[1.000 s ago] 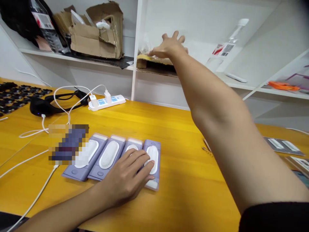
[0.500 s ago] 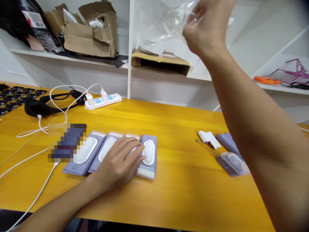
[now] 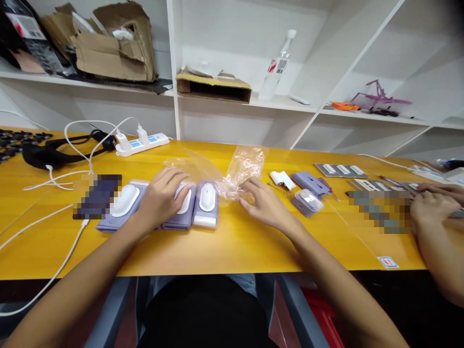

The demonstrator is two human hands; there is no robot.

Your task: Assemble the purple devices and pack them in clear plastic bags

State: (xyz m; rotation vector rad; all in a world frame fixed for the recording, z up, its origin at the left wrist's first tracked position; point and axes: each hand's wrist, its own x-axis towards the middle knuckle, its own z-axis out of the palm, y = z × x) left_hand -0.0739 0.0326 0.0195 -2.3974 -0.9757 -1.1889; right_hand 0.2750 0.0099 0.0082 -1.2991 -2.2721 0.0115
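Observation:
My left hand (image 3: 161,195) rests over the row of purple packs, fingers stretched out and thumb apart. Each pack has a white oval piece on top; the left pack (image 3: 108,223) is partly covered by my forearm, and the right-hand pack (image 3: 212,212) shows fully. A crinkled clear plastic bag (image 3: 248,162) lies on the tabletop beyond the packs. Its gathered part is at the fingertips of my right hand (image 3: 266,203), which are curled loosely on it. Right of that hand are white pieces (image 3: 282,180), a perforated purple case (image 3: 306,182) and a small clear-lidded box (image 3: 307,202).
A blurred-out phone (image 3: 97,195) with white cables lies left, near a power strip (image 3: 145,143) and black goggles (image 3: 50,154). Shelves behind hold cardboard boxes (image 3: 119,53) and a bottle (image 3: 277,67). At far right another person's hands (image 3: 431,208) work over parts.
My right hand has come down from the shelf height with the plastic bag, which now lies on the table. My left hand stays over the packs. The view has shifted, showing another person.

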